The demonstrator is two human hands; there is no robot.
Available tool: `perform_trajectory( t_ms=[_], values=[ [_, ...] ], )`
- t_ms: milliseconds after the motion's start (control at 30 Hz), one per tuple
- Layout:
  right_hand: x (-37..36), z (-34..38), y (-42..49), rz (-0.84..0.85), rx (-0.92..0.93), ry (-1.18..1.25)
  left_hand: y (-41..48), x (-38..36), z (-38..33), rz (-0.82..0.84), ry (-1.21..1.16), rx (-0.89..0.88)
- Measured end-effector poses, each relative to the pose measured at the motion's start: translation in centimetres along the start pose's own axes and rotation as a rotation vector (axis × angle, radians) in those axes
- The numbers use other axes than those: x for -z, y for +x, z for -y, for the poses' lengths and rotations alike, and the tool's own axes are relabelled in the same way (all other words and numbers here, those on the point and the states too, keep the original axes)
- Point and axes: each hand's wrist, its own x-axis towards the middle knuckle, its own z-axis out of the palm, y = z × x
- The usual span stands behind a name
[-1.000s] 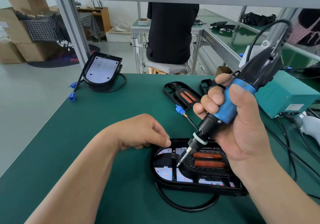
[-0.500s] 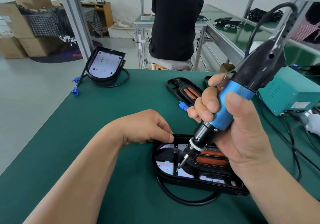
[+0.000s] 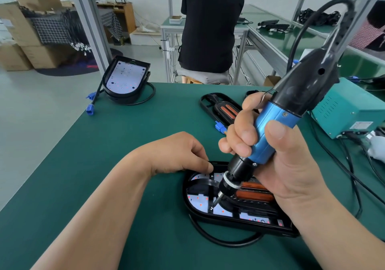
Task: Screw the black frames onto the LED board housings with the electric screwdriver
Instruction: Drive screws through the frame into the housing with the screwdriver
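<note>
My right hand grips the blue barrel of the electric screwdriver, its bit tip down on a crossbar of the black frame. That frame sits inside the near LED board housing, over the white LED board. My left hand, fingers curled, pinches the housing's far rim. A spare frame lies beyond on the green mat. A second housing, holding only its board, sits at the far left corner
</note>
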Motion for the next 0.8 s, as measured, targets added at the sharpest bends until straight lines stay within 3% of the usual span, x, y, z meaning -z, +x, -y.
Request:
perform_trajectory(
  t_ms=[500,700,800],
  values=[
    [-0.2,-0.2,0.3,0.136,-0.064,0.114,-0.2,0.0,0.1,0.053,-0.130,-0.021],
    [0.0,0.0,0.2,-0.014,0.053,0.087,0.2,0.0,0.8,0.065,-0.138,0.012],
    [0.3,0.6,0.3,-0.122,0.122,0.113,0.4,0.0,1.1,0.106,-0.308,0.038]
  ],
)
